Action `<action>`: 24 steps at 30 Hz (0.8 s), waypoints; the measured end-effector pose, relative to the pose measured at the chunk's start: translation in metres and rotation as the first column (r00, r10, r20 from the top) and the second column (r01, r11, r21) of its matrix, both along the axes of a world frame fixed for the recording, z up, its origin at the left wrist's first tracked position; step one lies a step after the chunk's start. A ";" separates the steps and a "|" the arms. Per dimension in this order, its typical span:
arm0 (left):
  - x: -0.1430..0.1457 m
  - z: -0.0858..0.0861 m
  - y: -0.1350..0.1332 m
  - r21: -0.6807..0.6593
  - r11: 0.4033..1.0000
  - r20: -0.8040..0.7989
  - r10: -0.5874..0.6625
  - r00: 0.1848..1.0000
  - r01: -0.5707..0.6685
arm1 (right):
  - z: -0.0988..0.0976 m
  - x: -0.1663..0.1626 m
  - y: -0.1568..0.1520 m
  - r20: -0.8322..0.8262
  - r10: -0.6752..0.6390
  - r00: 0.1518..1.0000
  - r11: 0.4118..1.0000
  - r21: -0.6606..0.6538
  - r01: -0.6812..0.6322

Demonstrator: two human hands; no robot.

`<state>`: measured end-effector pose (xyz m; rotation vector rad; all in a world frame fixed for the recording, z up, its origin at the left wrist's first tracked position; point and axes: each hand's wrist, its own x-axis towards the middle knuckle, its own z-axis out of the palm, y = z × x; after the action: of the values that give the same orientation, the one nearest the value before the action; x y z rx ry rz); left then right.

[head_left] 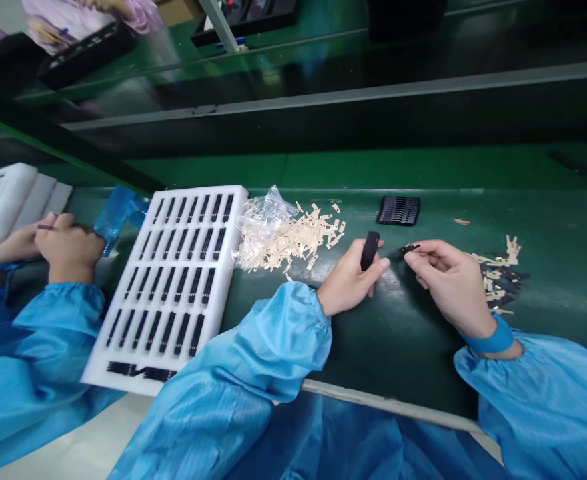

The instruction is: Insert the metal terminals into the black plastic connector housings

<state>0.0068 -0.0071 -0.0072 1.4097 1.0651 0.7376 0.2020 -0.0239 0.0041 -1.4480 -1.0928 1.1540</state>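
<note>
My left hand (350, 279) is closed around a flat black strip-like part (370, 251), which stands up between thumb and fingers. Just to its right, my right hand (443, 277) pinches a small dark piece (409, 251), too small to make out in detail. The two hands are apart, above the green tabletop. Beyond them lies a row of black slotted parts (398, 210). Beside my right wrist is a scatter of black and cream-coloured pieces (504, 277). Left of my left hand spreads a heap of small cream tabs (293, 237), partly under a clear plastic bag (268, 213).
A white foam tray (166, 263) with rows of black strips stands at the left. Past it, a co-worker's hands (70, 247) work near stacked white foam (10, 200) and a blue plastic piece (118, 217). Across the bench, a person in pink handles a black tray (88, 57).
</note>
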 end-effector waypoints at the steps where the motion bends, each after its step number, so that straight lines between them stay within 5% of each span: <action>1: 0.002 -0.001 0.000 -0.109 0.994 0.102 -0.017 0.995 0.029 | -0.001 -0.001 -0.001 0.041 -0.004 0.999 0.999 0.046 0.002; 5: 0.005 -0.005 0.004 -0.247 0.964 0.300 -0.021 0.954 0.098 | 0.000 -0.004 -0.004 0.134 0.013 0.991 0.990 0.141 -0.032; 24: -0.003 0.006 0.010 -0.279 0.940 0.384 -0.078 0.920 0.196 | -0.001 -0.001 -0.010 0.330 0.049 0.943 0.967 0.221 -0.127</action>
<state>0.0033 0.0028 -0.0014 1.0120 0.7388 0.6629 0.2009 -0.0334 0.0032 -1.4363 -1.4844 0.8255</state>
